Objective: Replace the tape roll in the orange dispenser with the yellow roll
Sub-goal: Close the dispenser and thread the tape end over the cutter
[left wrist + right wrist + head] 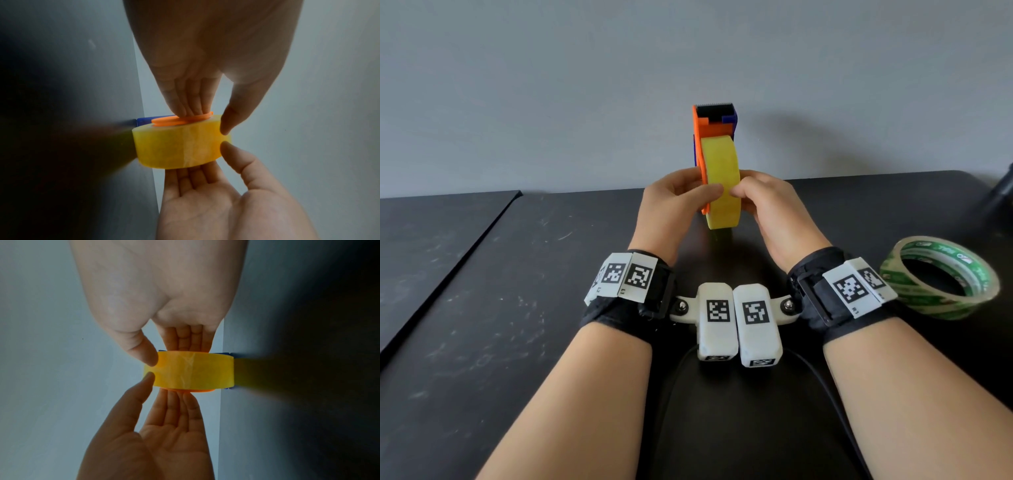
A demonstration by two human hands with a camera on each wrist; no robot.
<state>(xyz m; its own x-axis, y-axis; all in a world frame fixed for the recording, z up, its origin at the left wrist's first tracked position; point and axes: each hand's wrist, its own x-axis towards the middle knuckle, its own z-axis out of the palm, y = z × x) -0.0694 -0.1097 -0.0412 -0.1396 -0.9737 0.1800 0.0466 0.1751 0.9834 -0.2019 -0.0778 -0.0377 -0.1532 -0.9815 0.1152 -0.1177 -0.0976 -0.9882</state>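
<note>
The orange dispenser [714, 128] stands upright near the wall, with a black cutter on top and blue parts behind. The yellow roll [722, 178] sits in it against the orange side plate [174, 121]. My left hand [688, 195] holds the dispenser, with its fingers flat on the orange plate and its thumb on the roll's outer face. My right hand [753, 195] holds the roll from the other side, fingers flat on its side and thumb on the outer face [195, 369]. The two thumb tips nearly meet. A crinkled tape seam shows on the roll [189, 146].
A clear tape roll with a green core [941, 277] lies flat on the black table [517, 308] to the right of my right wrist. A dark object [1000, 195] stands at the far right edge. The grey wall is close behind the dispenser.
</note>
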